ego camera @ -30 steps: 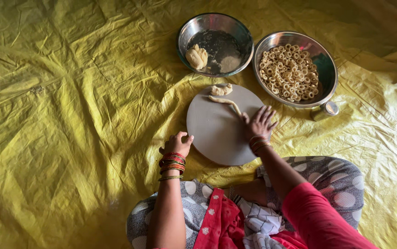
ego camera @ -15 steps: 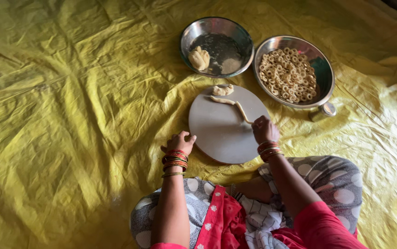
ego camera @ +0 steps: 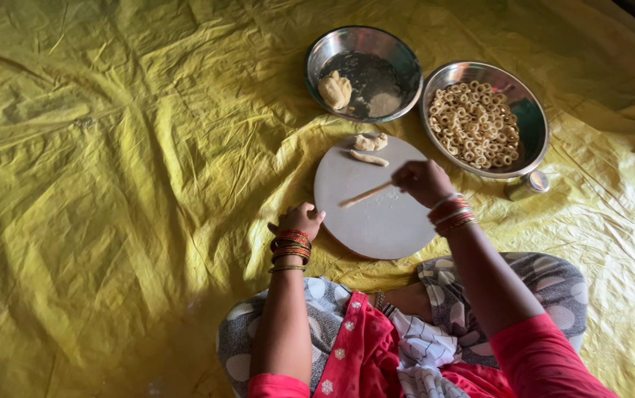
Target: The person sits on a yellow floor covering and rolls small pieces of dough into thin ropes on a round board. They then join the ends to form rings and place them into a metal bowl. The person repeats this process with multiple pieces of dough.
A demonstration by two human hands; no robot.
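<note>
two steel bowls [ego camera: 362, 38], one round board [ego camera: 376, 221], two dough pieces [ego camera: 370, 142], one dough strand [ego camera: 365, 195]
</note>
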